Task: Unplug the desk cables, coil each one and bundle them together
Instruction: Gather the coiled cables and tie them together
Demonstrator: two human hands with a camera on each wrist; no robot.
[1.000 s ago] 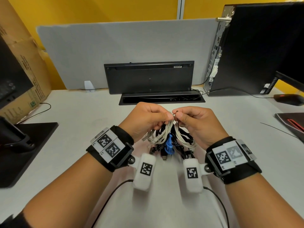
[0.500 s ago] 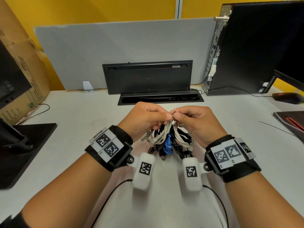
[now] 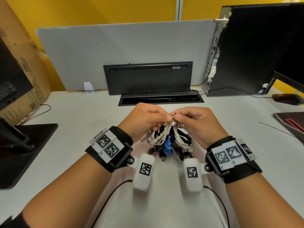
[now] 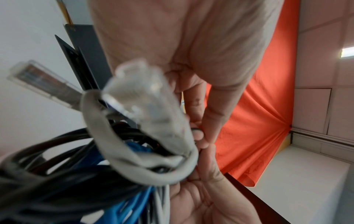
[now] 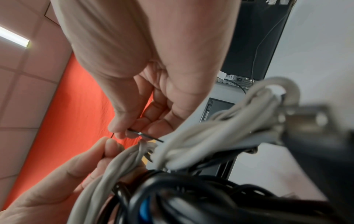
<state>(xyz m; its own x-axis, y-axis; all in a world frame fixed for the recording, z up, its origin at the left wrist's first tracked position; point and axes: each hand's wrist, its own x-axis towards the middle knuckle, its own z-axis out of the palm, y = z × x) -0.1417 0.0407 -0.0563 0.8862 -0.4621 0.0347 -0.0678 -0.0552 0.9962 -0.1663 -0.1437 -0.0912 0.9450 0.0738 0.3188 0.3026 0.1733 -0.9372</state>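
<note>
Together, left hand [image 3: 148, 120] and right hand [image 3: 197, 122] pinch a thin tie [image 5: 145, 136] above the hanging cable bundle [image 3: 167, 142].

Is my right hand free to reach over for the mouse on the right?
Probably not yet. The right hand pinches a thin black tie at the top of the cable bundle, with the left hand. The desk toward the mouse looks unobstructed.
</note>
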